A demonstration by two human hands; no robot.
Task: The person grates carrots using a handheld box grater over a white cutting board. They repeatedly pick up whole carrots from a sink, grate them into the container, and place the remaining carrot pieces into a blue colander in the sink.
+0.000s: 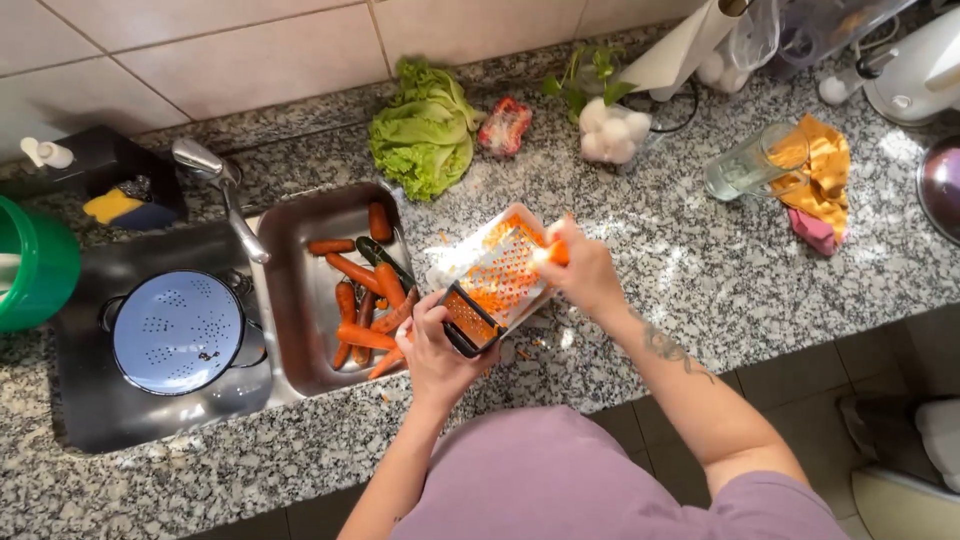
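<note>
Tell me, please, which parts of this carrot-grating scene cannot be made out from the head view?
- Small orange carrot piece: mostly hidden by the right hand.
- Black grater handle: partly covered by the left hand.
- Green plastic bucket: cut off by the left edge.
- White tray contents: washed out by sunlight.

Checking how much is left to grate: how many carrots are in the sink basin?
About 8 carrots lie in the small right-hand sink basin, piled and overlapping, so some may be hidden. Another piece is in the right hand.
</note>
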